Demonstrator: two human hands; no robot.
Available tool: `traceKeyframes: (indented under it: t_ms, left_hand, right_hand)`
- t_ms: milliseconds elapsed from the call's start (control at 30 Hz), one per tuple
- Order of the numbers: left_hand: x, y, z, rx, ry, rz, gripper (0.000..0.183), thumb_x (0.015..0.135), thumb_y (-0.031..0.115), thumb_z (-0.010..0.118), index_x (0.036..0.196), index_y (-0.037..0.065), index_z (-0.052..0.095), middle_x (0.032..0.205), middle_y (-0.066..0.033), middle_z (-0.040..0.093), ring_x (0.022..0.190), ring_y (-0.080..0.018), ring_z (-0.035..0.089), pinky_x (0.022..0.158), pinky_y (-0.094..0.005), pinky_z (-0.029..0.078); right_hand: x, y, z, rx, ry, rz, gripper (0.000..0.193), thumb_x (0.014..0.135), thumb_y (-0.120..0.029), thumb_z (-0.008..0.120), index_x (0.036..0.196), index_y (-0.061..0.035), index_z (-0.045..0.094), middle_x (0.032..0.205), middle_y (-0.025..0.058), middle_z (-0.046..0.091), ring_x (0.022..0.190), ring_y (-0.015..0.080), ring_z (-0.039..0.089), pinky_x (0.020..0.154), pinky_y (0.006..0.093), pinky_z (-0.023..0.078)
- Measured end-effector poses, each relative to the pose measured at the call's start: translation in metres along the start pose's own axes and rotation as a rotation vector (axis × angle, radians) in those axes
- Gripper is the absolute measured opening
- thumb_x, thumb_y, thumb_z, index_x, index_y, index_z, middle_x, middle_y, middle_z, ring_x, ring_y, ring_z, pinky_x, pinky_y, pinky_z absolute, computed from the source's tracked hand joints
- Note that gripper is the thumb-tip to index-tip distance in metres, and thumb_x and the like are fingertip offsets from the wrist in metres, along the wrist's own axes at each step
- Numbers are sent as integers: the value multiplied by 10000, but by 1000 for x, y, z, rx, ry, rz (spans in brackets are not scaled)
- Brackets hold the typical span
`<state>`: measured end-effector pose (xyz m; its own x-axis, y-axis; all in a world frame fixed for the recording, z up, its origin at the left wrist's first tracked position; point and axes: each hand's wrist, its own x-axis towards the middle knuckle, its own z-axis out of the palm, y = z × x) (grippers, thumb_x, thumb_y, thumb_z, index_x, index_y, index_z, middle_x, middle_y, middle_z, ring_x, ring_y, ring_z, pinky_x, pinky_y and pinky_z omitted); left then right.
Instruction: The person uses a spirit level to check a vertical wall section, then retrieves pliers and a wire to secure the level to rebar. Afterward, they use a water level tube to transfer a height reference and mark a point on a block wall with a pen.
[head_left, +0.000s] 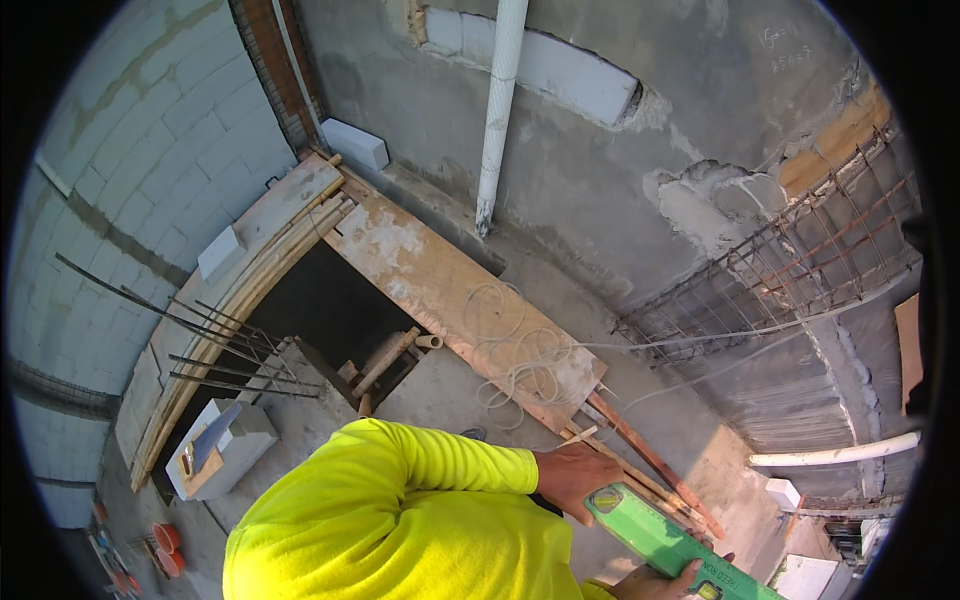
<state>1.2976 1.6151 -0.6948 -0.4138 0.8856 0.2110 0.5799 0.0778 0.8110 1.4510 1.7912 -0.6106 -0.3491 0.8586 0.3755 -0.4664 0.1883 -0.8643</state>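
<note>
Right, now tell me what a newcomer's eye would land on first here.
Probably the bright yellow clothing filling the lower middle, then the green spirit level at lower right, with the left hand at its upper end and the right hand lower along it. After that, likely the dark opening left of centre, with a broad wooden board along its right side.

grey floor (pixel 455 388), long wooden board (pixel 450 268) on it, looped cord (pixel 532 376) atop
</note>
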Motion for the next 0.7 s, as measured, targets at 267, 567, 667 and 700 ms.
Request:
traceKeyframes:
  t_ms: [267, 567, 667, 700]
  left_hand:
    - [-74, -120, 29, 126, -175, -492, 303, 800, 369, 623, 856, 72, 648, 905, -160, 681, 919, -372, 647, 792, -506, 496]
    - [-193, -282, 55, -298, -19, -1401, 296, 885, 315, 587, 939, 36, 672, 794, -105, 672, 745, -267, 644, 594, -469, 474]
    - [-200, -299, 55, -341, -21, -1542, 263, 897, 295, 584, 940, 43, 644, 784, -93, 649, 700, -248, 616, 554, -438, 442]
    - [-194, -301, 54, -330, -38, -1560, 252, 901, 289, 583, 940, 45, 634, 780, -90, 641, 685, -242, 606, 541, -427, 432]
  right_hand:
    - [54, -86, -95, -263, 224, 8, 413, 975, -320, 579, 1133, 61, 599, 995, 189, 638, 842, 240, 613, 751, 349, 516]
    - [30, -187, -257, -1032, 583, -26, 553, 967, -433, 633, 1267, 26, 555, 798, 22, 558, 702, 115, 550, 642, 258, 449]
    - [13, -235, -307, -1393, 759, 50, 765, 926, -503, 658, 1405, 64, 471, 873, 105, 638, 752, 189, 590, 723, 297, 491]
    - [8, -256, -323, -1546, 767, 47, 799, 918, -531, 654, 1407, 72, 464, 964, 200, 680, 845, 267, 654, 794, 353, 521]
